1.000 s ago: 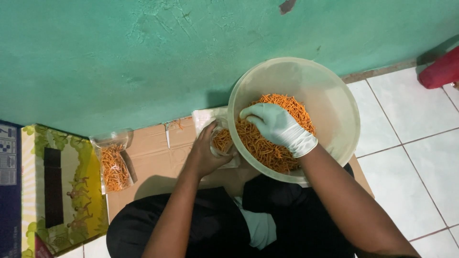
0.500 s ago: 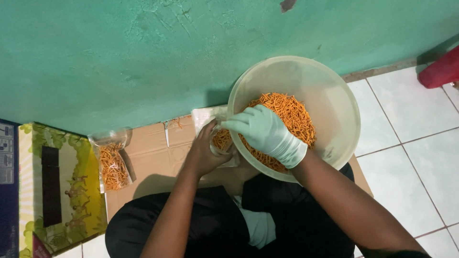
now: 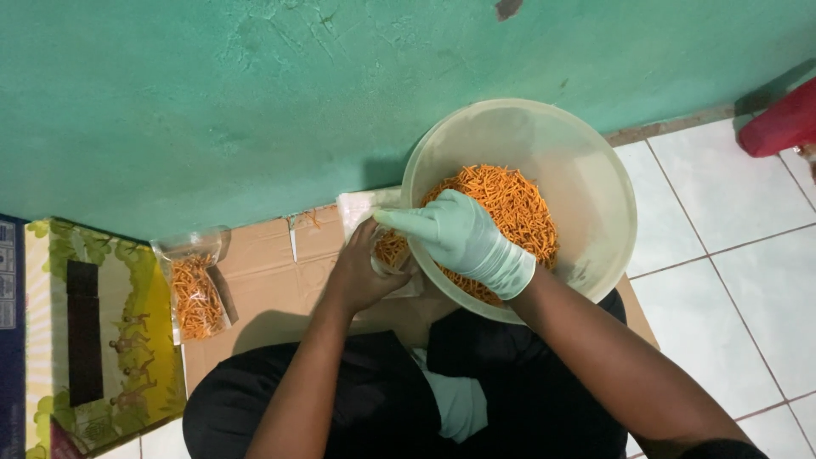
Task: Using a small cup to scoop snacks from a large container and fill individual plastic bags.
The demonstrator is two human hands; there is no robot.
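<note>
lap: person sits on the floor, dark trousers, bowl (image 3: 595,161) tilted against the knees; bowl is the landmark below
left hand (image 3: 361,276): bare, just left of the bowl's rim, grip closed round the small clear bag (image 3: 387,246), holding its mouth up beside the rim
small clear bag: partly filled with orange sticks, touching the bowl's left edge
right hand (image 3: 467,242): pale green glove, inside the bowl over its left rim, fingers pinched narrow and pointing at the bag mouth; cannot tell whether any sticks are in the pinch
snack sticks (image 3: 518,204): thin orange strands heaped in the lower half of the bowl
handling: sticks look light, dry, brittle, likely to snap if squeezed; take loose pinches. Bag film is limp and slippery; hold at the mouth edge
cardboard (image 3: 263,272): flat sheet left of the bowl, under the bag
filled bag (image 3: 195,293): well left of the bowl, lying on the cardboard
printed box (image 3: 93,331): yellow-green, further left still
wall (image 3: 255,93): green, behind the bowl
red thing (image 3: 786,119): right of the bowl, by the wall
</note>
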